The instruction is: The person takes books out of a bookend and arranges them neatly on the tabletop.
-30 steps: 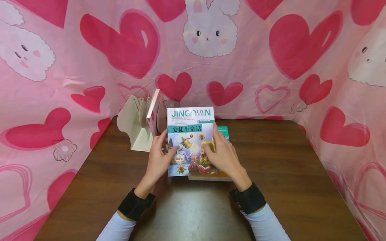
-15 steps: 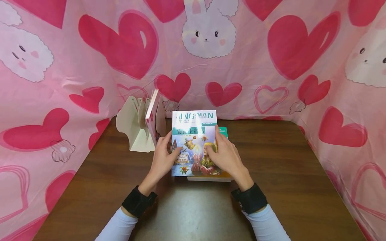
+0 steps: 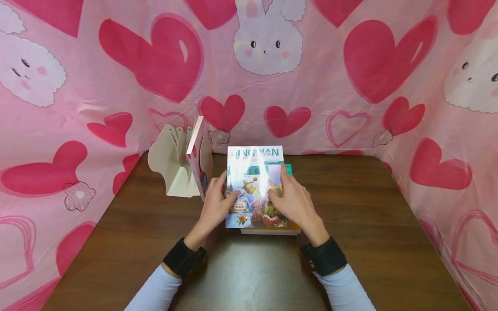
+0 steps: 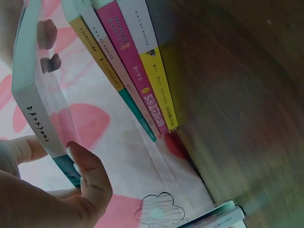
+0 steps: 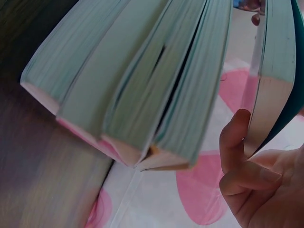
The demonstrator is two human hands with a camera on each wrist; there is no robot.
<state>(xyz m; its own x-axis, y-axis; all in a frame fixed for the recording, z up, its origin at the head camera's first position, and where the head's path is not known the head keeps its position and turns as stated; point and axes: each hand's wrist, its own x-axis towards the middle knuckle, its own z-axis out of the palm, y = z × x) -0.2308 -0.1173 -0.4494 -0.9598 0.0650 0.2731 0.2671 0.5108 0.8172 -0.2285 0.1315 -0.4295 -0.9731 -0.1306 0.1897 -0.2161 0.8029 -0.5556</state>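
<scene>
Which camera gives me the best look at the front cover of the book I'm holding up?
The head view: the whole illustrated cover of the book faces it, held between left hand and right hand, though glare washes out the title. The left wrist view shows only its spine; the right wrist view only its page edges.

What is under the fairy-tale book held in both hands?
Under the fairy-tale book lies a stack of books on the table; a teal cover corner shows at the back right. The wrist views show four; their covers are hidden.
</scene>
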